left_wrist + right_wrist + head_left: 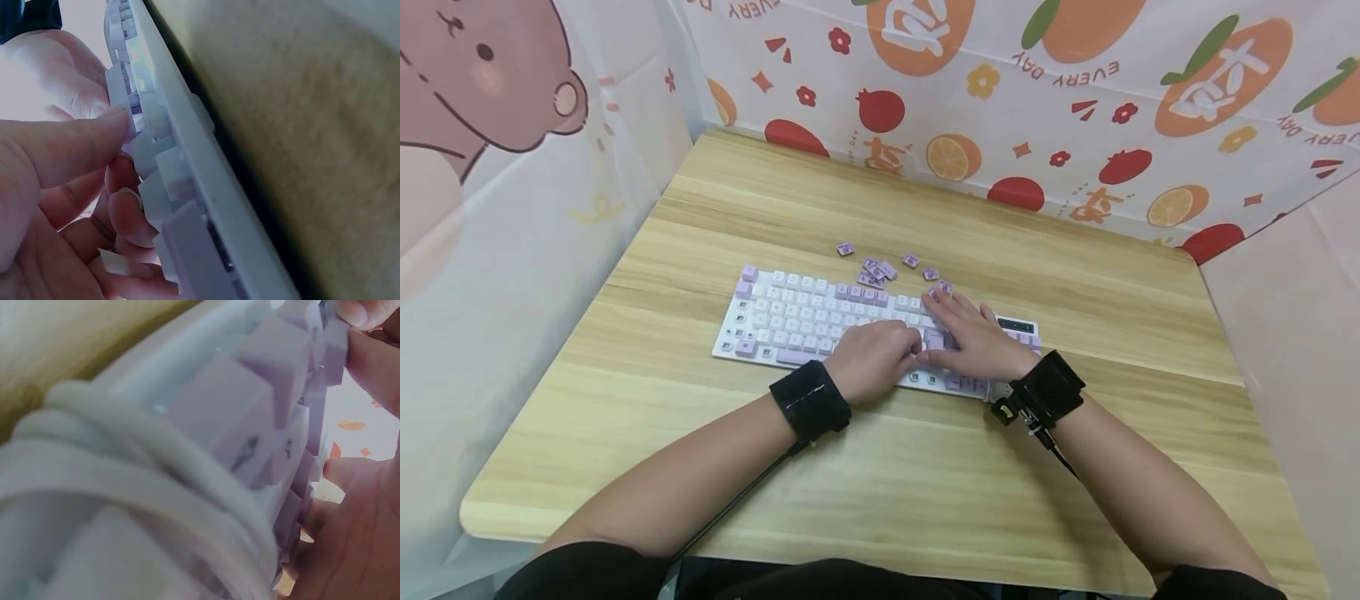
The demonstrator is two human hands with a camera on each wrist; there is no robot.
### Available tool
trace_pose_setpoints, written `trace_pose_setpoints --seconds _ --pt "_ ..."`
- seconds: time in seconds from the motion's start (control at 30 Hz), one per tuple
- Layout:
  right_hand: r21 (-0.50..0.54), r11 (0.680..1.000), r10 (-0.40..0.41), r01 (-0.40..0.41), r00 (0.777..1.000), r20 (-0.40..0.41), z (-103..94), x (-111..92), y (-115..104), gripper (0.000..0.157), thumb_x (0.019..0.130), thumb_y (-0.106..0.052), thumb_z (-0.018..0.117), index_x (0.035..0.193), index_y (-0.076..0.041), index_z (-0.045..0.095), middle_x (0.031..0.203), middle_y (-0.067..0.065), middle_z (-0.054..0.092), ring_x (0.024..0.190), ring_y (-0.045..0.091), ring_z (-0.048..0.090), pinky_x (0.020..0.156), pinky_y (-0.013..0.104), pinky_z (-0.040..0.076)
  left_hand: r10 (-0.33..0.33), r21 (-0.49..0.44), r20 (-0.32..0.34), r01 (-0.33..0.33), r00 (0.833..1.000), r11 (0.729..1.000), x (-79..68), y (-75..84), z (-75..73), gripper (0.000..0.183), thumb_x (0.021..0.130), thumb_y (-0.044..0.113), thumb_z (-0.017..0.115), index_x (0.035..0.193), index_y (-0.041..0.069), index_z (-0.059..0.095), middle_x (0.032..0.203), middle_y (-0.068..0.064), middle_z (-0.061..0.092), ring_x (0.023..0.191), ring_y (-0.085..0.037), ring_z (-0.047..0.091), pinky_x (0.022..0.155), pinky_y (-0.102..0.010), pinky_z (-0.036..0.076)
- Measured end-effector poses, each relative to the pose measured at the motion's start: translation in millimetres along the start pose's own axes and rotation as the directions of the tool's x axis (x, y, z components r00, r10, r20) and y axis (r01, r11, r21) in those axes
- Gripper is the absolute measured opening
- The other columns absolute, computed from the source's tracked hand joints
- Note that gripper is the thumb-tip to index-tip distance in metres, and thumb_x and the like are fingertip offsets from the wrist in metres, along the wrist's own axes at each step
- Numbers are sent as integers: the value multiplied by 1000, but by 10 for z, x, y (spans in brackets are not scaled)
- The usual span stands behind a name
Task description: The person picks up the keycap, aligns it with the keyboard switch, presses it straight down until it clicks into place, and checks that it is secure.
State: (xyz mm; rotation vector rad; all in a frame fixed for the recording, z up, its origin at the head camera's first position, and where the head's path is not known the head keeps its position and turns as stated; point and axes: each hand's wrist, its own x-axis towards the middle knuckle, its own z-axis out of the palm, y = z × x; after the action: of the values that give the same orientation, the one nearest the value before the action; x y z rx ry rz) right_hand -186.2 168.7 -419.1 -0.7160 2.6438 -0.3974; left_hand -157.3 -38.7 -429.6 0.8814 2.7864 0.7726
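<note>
Tabletop (850, 500) bears partly capped keyboard (805, 315); left fingers (84, 142) pinch a keycap (118, 94), right fingers (955, 312) extended.

The curled left hand (876, 357) lies beside the outstretched right hand (979, 340).

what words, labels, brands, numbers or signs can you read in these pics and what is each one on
"EVERY DAY", upside down and repeated, on the patterned sheet.
White and orange characters on the same sheet: too stylised to read surely.
Legends on the keyboard and loose keycaps: too small.
Dark mark on a purple keycap in the right wrist view: too blurred.
No brand or number is readable.
</note>
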Motion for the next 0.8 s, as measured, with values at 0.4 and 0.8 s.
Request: trace_pose_setpoints --seconds 0.4,0.8 --pt "17 1000 0 0 1000 3 9 8 41 90 91 -67 49 159 -23 10 166 3 3 153 26 -1 117 61 -2 -18 37 16 17 1000 999 -4 23 -3 11 94 25 65 95 16 70 85 4 63 75 -12 57 64 -30 47" --pt "23 1000 -11 11 1000 4 -22 -6 -9 94 89 -62 59 159 -21 13 166 5 6 153 29 2 116 63 -2 -12 31 12 11 1000 999 -8 24 13 17 96 27 64 107 15 66 92 2 66 80 -13 60 65 -29 48"
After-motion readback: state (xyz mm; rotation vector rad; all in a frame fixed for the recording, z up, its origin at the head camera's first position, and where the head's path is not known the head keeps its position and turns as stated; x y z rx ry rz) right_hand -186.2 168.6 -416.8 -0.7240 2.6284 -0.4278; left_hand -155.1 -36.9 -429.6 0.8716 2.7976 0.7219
